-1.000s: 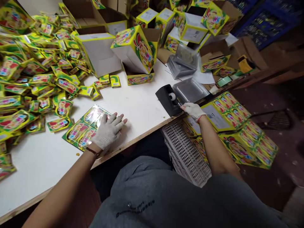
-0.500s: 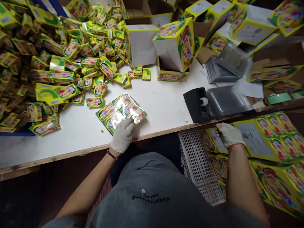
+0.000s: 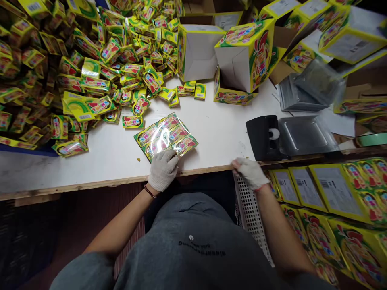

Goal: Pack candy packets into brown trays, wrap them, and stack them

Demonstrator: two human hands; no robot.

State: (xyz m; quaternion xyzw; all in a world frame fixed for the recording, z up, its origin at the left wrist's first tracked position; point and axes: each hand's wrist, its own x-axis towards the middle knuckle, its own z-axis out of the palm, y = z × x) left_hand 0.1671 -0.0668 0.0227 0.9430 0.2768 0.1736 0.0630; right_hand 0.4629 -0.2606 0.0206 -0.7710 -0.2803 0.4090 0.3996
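Observation:
My left hand (image 3: 164,169), in a white knit glove, has its fingers curled on the near corner of a flat pack of small boxes (image 3: 169,135). Shiny clear plastic covers this pack, which lies at an angle on the white table. At the table's front edge is my right hand (image 3: 250,174), gloved, with bare fingertips pinched together. Whatever is in that pinch, if anything, is too small to make out. Just beyond it stands a black tape dispenser (image 3: 261,137) with a pale roll.
A heap of small yellow-green boxes (image 3: 121,68) covers the table's left side. Open display cartons (image 3: 238,64) stand at the back. Clear plastic trays (image 3: 305,135) lie right of the dispenser. Below the edge are a white basket (image 3: 252,217) and rows of filled cartons (image 3: 320,237).
My right hand has moved left, from above the cartons at the lower right to the table edge nearer the pack. My left hand stays on the pack. The whole view has shifted slightly.

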